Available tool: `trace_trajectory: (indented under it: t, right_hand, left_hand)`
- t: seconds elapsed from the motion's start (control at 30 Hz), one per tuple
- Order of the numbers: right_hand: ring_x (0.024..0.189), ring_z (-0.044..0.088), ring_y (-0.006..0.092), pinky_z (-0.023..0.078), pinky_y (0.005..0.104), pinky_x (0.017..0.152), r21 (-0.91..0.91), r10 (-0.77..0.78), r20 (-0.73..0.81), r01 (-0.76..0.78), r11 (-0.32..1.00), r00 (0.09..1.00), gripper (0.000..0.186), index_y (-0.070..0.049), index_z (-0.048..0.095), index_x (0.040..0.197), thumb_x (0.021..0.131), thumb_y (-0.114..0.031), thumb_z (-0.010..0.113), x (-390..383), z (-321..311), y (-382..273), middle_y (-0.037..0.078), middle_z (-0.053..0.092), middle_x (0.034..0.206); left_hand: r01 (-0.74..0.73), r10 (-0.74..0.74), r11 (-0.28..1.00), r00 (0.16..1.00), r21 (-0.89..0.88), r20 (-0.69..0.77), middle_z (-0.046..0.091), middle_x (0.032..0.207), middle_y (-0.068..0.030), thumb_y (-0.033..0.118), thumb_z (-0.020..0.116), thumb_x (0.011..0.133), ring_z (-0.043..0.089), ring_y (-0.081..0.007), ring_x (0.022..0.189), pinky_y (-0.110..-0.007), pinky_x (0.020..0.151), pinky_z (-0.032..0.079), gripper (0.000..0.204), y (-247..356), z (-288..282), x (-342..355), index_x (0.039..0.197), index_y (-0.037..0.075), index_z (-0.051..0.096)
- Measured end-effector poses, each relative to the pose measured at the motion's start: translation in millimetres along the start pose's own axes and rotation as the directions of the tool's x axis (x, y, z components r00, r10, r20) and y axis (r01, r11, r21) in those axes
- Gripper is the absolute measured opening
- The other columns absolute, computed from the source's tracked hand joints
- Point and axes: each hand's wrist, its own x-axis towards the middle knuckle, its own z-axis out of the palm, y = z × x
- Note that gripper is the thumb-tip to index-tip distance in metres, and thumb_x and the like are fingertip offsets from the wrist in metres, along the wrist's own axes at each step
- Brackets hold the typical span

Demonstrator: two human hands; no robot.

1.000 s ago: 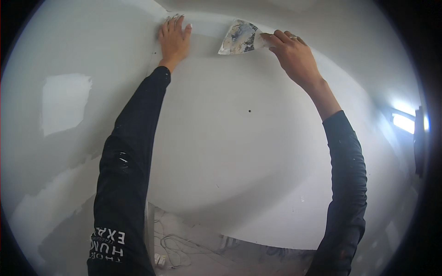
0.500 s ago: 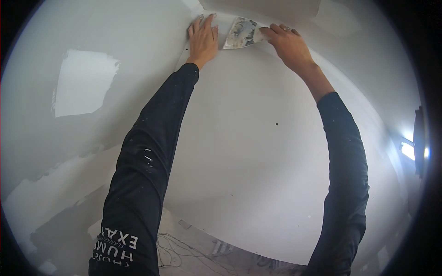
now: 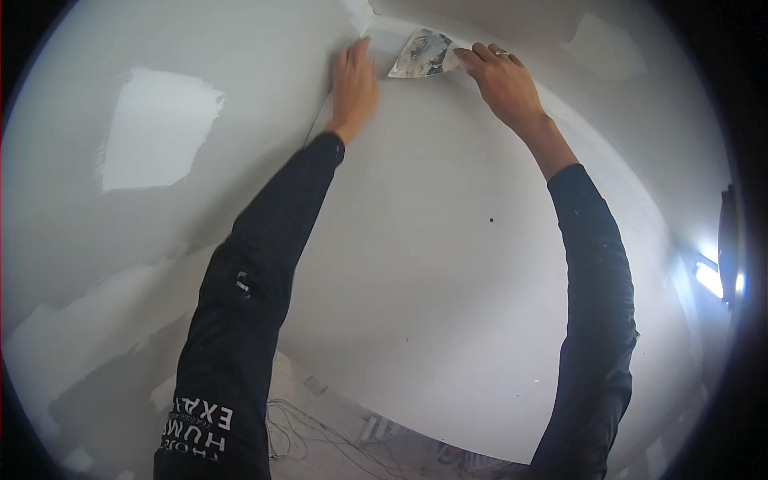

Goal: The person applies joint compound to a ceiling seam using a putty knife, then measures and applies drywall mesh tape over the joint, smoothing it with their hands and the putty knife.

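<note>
My right hand (image 3: 504,84) grips a putty knife (image 3: 422,54) at its narrow end. The knife's broad blade is smeared with dried compound and points left, lying close along the upper edge of a pale wall panel (image 3: 416,208). To the left of the blade, my left hand (image 3: 354,90) is up by the corner where the walls meet, empty, its fingers stretched upward and slightly blurred. A whitish strip (image 3: 386,36) runs along the seam behind the blade and beside my left fingertips.
White patches of compound (image 3: 156,128) mark the grey left wall. A bright lamp (image 3: 709,278) shines at the far right. Thin cables (image 3: 308,436) lie on the stained floor at the bottom. One small dark hole (image 3: 491,220) shows in the panel.
My left hand has shifted slightly down from the corner, its spread fingers now closer together. The putty knife and right hand keep nearly the same place. The view has shifted a little.
</note>
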Motion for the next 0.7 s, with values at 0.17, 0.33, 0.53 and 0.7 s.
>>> trace_trajectory:
  t: [0.17, 0.33, 0.53, 0.7]
  right_hand:
    - [0.111, 0.067, 0.0263, 0.057, 0.0423, 0.091, 0.025, 0.014, -0.001, -0.014, 1.0, 1.0, 0.037, -0.011, 0.065, 0.129, 0.094, -0.004, 0.06, -15, -21, 2, 0.006, 0.068, 0.116]
    - [0.11, 0.067, 0.0256, 0.057, 0.0421, 0.09, 0.066, 0.001, -0.125, 0.007, 0.998, 0.992, 0.037, -0.012, 0.066, 0.128, 0.093, -0.003, 0.06, -2, -36, -21, 0.005, 0.068, 0.114]
    - [0.111, 0.066, 0.0258, 0.057, 0.0425, 0.09, 0.109, 0.024, -0.039, -0.02, 0.994, 0.999, 0.037, -0.013, 0.065, 0.13, 0.095, -0.005, 0.06, 38, 4, -17, 0.005, 0.067, 0.114]
    - [0.114, 0.065, 0.0265, 0.057, 0.0429, 0.092, 0.125, 0.053, -0.014, -0.051, 0.991, 0.998, 0.035, -0.014, 0.062, 0.132, 0.098, -0.008, 0.058, 40, -2, -27, 0.005, 0.066, 0.117]
  left_hand:
    - [0.322, -0.333, 0.93, 0.942, -0.176, -0.034, 0.05, 0.143, -0.0212, 0.015, 0.053, 0.105, 0.042, -0.0359, 0.135, -0.048, 0.115, 0.03, 0.049, 87, -100, -150, 0.148, -0.006, 0.04]
    - [0.645, -0.573, 0.764, 0.66, 0.025, 0.487, 0.049, 0.143, -0.0234, 0.013, 0.055, 0.1, 0.043, -0.0386, 0.131, -0.05, 0.113, 0.028, 0.051, 219, -312, -341, 0.145, -0.006, 0.04]
    - [0.748, -0.758, 0.526, 0.197, 0.405, 0.621, 0.044, 0.14, -0.0293, 0.013, 0.057, 0.1, 0.04, -0.0446, 0.133, -0.05, 0.113, 0.031, 0.055, 342, -516, -507, 0.145, -0.009, 0.036]
    - [0.196, -0.602, 0.795, 0.363, 0.573, 0.711, 0.042, 0.152, -0.0281, 0.025, 0.052, 0.106, 0.041, -0.0412, 0.14, -0.052, 0.116, 0.03, 0.059, 424, -650, -526, 0.154, -0.004, 0.033]
